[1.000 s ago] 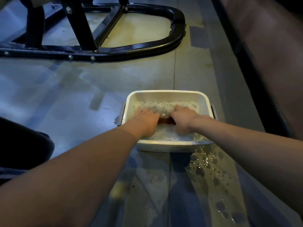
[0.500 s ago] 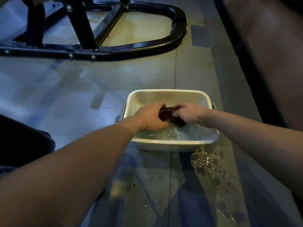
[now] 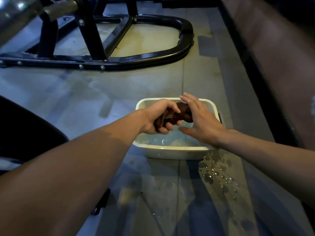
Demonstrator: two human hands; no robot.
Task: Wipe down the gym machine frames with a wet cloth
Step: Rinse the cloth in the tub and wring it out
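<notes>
head-worn view, looking down, close

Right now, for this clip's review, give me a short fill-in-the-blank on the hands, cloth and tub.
1. The left hand holds the brown ____.
2. The right hand has its fingers ____.
3. The cloth is held above the white ____.
4. Spilled water marks the floor to the tub's near ____.

Missing words: cloth; spread; tub; right
</notes>
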